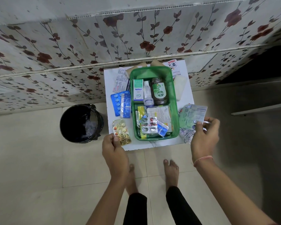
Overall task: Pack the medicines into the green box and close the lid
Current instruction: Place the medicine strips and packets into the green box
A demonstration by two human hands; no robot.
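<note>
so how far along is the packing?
Roughly halfway. Already in the green box: Optibex carton, Dettol bottle, several strips. In hand: left hand pinches the gold capsule strip; right hand holds silver strips. Left: blue strips, leaflets, then the lid, which I can't see.

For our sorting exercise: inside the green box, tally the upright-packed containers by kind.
White-and-teal cardboard Optibex carton: 1
White plastic tube: 1
Dark brown Dettol bottle: 1
Total in the green plastic box: 3
</note>
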